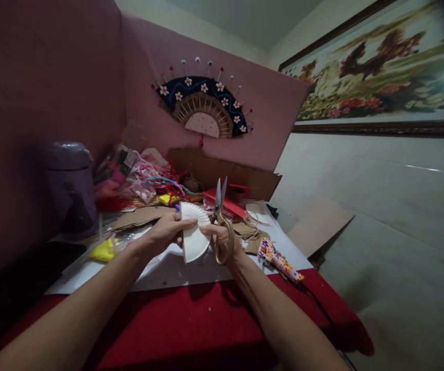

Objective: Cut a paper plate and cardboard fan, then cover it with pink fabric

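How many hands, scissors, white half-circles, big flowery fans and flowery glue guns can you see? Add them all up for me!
Hands: 2 (left hand, right hand)
Scissors: 1 pair
White half-circle: 1
Big flowery fan: 1
Flowery glue gun: 1
Total: 6

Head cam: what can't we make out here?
All head view:
Left hand: some fingers, behind the white paper.
White paper: its back, turned away from the camera.
Framed picture: right end, cut off by the image edge.
Pink heap: lower items, covered by those on top.
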{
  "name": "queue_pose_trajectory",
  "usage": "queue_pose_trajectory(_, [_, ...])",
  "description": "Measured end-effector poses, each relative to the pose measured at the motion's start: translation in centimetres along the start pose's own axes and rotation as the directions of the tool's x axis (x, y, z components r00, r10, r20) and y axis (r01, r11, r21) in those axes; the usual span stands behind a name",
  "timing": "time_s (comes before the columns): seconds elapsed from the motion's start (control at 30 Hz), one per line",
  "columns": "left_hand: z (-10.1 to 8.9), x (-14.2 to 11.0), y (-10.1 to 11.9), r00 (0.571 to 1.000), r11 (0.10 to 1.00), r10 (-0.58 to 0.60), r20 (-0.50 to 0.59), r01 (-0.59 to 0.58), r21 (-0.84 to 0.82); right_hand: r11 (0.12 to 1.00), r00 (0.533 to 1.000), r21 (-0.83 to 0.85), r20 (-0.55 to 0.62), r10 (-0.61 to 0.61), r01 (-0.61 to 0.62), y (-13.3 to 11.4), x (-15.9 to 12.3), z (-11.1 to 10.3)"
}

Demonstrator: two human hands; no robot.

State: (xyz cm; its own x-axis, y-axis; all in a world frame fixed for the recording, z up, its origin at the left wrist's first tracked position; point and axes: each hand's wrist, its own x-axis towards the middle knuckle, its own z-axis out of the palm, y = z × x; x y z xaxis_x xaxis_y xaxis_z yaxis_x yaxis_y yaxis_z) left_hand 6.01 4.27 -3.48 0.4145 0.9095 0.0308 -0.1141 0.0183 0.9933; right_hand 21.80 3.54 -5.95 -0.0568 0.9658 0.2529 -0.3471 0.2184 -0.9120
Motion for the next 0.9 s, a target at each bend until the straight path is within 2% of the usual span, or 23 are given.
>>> queue_pose_trajectory(0.17, [0.3,0.3,-0.3,0.997,0.996,0.008,-0.075,-0.015,-0.088,0.984,0.995,0.154,0.070,0.074,-0.084,0.2,0.0,0.4])
queue_pose_trajectory(0.3, [0.1,0.2,0.1,0.991,0.984,0.069,-0.111,-0.086,-0.153,0.982,0.991,0.158,0.102,0.088,-0.103,-0.6,-0.7,1.1])
queue_pose_trajectory(0.37, [0.0,0.1,0.1,0.991,0.976,0.100,-0.092,-0.116,-0.184,0.991,0.998,0.121,0.054,0.044,-0.051,-0.9,-1.1,1.3])
queue_pose_trajectory(0.5, [-0.1,0.0,-0.1,0.990,0.955,0.138,-0.039,-0.143,-0.259,0.996,0.991,0.029,-0.112,-0.077,0.081,-1.6,-1.5,1.4])
queue_pose_trajectory(0.57, [0.0,0.0,-0.1,0.989,0.947,0.145,-0.037,-0.149,-0.286,0.993,0.984,-0.009,-0.136,-0.118,0.117,-1.8,-1.5,1.4])
queue_pose_trajectory(0.9, [0.1,-0.2,-0.3,0.986,0.956,0.154,-0.058,-0.164,-0.243,0.990,0.969,-0.076,-0.205,-0.135,0.122,-1.9,-1.7,1.4])
